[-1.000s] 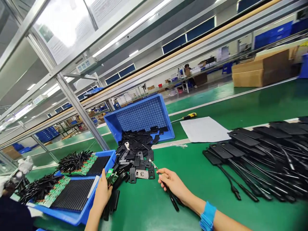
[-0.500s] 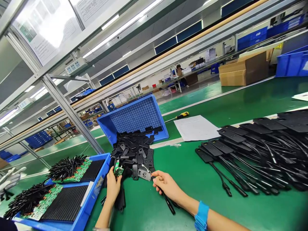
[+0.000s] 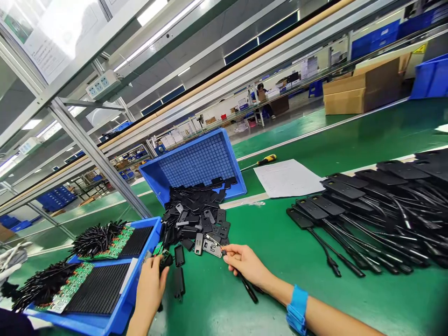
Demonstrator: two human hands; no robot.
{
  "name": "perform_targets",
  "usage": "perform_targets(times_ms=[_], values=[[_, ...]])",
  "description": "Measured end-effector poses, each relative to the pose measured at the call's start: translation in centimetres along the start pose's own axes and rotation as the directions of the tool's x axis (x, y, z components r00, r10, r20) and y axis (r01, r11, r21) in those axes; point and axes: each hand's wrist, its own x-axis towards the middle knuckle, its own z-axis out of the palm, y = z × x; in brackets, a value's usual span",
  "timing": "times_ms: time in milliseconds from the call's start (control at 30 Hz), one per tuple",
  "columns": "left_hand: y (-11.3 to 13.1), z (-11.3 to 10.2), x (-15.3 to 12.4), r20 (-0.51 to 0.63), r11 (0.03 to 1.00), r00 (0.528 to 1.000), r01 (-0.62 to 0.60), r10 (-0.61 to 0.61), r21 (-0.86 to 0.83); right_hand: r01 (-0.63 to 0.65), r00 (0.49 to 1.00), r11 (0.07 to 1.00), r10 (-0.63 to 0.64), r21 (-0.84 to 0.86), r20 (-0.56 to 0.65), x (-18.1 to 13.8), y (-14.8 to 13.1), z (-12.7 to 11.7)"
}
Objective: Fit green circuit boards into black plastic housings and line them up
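My left hand (image 3: pixel 150 284) is closed on a small green circuit board (image 3: pixel 159 252) with a black part, beside the blue tray's corner. My right hand (image 3: pixel 247 265) pinches a black cable (image 3: pixel 249 289); its metal tip points at a grey-faced shell piece (image 3: pixel 213 248). That piece lies at the near edge of a heap of black plastic shells (image 3: pixel 198 214) spilling from a tipped blue basket (image 3: pixel 196 163). A blue wristband (image 3: pixel 297 309) sits on my right wrist.
Blue trays (image 3: pixel 105 291) at the left hold green boards with black cables. Rows of assembled black units with cables (image 3: pixel 371 205) cover the right. A white sheet (image 3: pixel 285 177) and a yellow-handled screwdriver (image 3: pixel 266 160) lie behind. Cardboard boxes (image 3: pixel 364 86) stand far back.
My left hand has drawn back toward me and to the left with the green board. My right hand has stayed by the grey-faced piece. The view has shifted a little.
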Motion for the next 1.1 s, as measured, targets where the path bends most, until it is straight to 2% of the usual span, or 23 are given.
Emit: perform_targets(times_ms=[100, 200, 233, 300, 333, 367, 433, 500, 533, 600, 700, 767, 833, 933, 1033, 1100], values=[[2.8, -0.1, -1.7, 0.164, 0.997, 0.985, 0.045, -0.055, 0.064, -0.013, 1.000, 1.000, 0.013, -0.005, -0.001, -0.1, 0.0, -0.1], [4.8, -0.1, -2.1, 0.250, 0.993, 0.961, 0.108, -0.117, 0.050, -0.015, 1.000, 1.000, 0.015, -0.006, -0.006, -0.3, -0.6, -0.1], [5.3, -0.3, -1.8, 0.255, 0.992, 0.960, 0.122, -0.112, -0.021, -0.012, 1.000, 1.000, 0.012, 0.001, 0.009, -0.5, -1.0, -0.1], [6.5, -0.8, -0.6, 0.199, 0.940, 0.975, 0.155, -0.096, -0.303, 0.002, 0.997, 0.999, -0.005, 0.038, 0.079, -0.7, -1.9, 0.0], [7.3, -1.1, 0.2, 0.166, 0.854, 0.981, 0.169, -0.099, -0.493, 0.012, 0.992, 0.998, -0.020, 0.063, 0.126, -0.8, -2.4, 0.0], [8.2, -1.3, 1.1, 0.158, 0.715, 0.981, 0.189, -0.111, -0.673, 0.023, 0.985, 0.996, -0.037, 0.084, 0.170, -0.9, -2.8, 0.0], [10.4, -1.1, 3.1, 0.262, 0.351, 0.958, 0.286, -0.114, -0.892, 0.053, 0.973, 0.995, -0.070, 0.085, 0.218, -1.0, -3.6, -0.1], [12.6, -0.2, 4.9, 0.381, 0.052, 0.919, 0.388, -0.098, -0.920, 0.097, 0.975, 0.995, -0.095, -0.004, 0.199, -0.8, -4.0, -0.5], [13.5, 0.4, 5.6, 0.416, -0.044, 0.904, 0.414, -0.096, -0.909, 0.123, 0.980, 0.990, -0.110, -0.073, 0.164, -0.8, -4.2, -0.8], [14.8, 1.9, 6.5, 0.444, -0.160, 0.890, 0.426, -0.104, -0.891, 0.165, 0.985, 0.960, -0.152, -0.225, 0.077, -0.7, -4.5, -1.4], [15.2, 3.6, 6.3, 0.494, -0.255, 0.865, 0.459, -0.092, -0.851, 0.198, 0.975, 0.887, -0.220, -0.418, -0.005, -1.1, -5.1, -2.0], [14.9, 4.0, 5.6, 0.524, -0.317, 0.850, 0.485, -0.048, -0.815, 0.205, 0.972, 0.838, -0.235, -0.505, 0.004, -1.4, -5.5, -2.1], [14.4, 3.9, 5.0, 0.510, -0.340, 0.859, 0.490, 0.035, -0.803, 0.195, 0.977, 0.826, -0.214, -0.528, 0.026, -1.7, -5.8, -2.1], [14.2, 3.7, 4.4, 0.465, -0.299, 0.874, 0.485, 0.139, -0.822, 0.144, 0.989, 0.870, -0.145, -0.472, 0.034, -1.9, -5.9, -2.1], [14.5, 3.9, 4.2, 0.432, -0.244, 0.896, 0.444, 0.106, -0.862, 0.097, 0.995, 0.900, -0.093, -0.424, 0.029, -2.0, -5.8, -2.2], [14.9, 4.2, 4.0, 0.398, -0.242, 0.915, 0.403, 0.073, -0.883, 0.083, 0.997, 0.903, -0.077, -0.421, 0.031, -2.0, -5.9, -2.3]])
